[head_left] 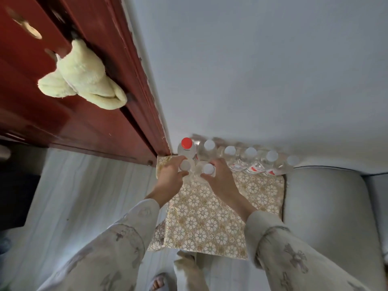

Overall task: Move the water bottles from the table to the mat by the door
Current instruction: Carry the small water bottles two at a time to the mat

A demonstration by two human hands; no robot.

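Pale wall (pixel 262 66) fills the upper right of the frame, with a red door (pixel 63 114) and a yellow towel (pixel 81 80) at upper left. At centre, the left hand's (pixel 171 175) fingers (pixel 182 159) curl round a white-capped bottle (pixel 185 164) and the right hand's (pixel 218 177) fingers (pixel 214 163) curl round another (pixel 208 169), both over the far end of the flower-patterned mat (pixel 210 219) on the floor (pixel 79 194). Beyond them a row of bottles (pixel 249 158), led by a red-capped one (pixel 186 147), stands along the wall, with a grey seat (pixel 327 206) to the right.
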